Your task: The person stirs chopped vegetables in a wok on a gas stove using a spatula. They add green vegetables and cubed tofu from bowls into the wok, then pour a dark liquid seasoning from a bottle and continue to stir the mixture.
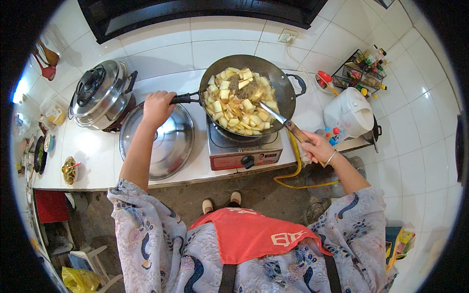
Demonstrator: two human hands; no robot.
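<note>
A dark wok (pixel 288 93) sits on a single gas stove (pixel 245 151), holding pale yellow cubes (pixel 239 115) and a clump of brownish translucent strands (pixel 251 90). My left hand (pixel 159 110) is closed round the wok's long black handle (pixel 184 98). Closed on the wooden handle of a metal spatula (pixel 294 129), my right hand (pixel 317 147) is to the right of the stove. The spatula's blade end reaches in among the cubes and is partly hidden by them. Below my left forearm lies a large domed steel lid (pixel 171 141) on the white counter.
A lidded steel pot (pixel 101 95) stands at the left. On the right are a white rice cooker (pixel 348 113), a wire rack of bottles (pixel 361 72) and a red-and-white bowl (pixel 323 80). A yellow gas hose (pixel 295 166) loops off the counter's front edge. A plate of food (pixel 70 170) lies far left.
</note>
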